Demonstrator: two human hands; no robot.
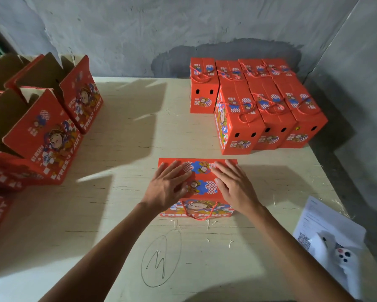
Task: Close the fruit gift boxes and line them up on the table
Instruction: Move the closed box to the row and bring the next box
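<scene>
Our left hand (pixel 169 185) and right hand (pixel 232 184) press flat, fingers straight, on the closed gift box (pixel 198 171) near the table's (pixel 126 149) front edge. It looks like light, stiff cardboard (crushable); we'd grip its side walls, sparing the rope handle (pixel 198 217).

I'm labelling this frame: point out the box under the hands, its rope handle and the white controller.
Box (pixel 201 174): head view, on its printed top between the hands.
Rope handle (pixel 199 218): head view, bottom of the loop.
White controller (pixel 344 261): head view, its button face.
</scene>
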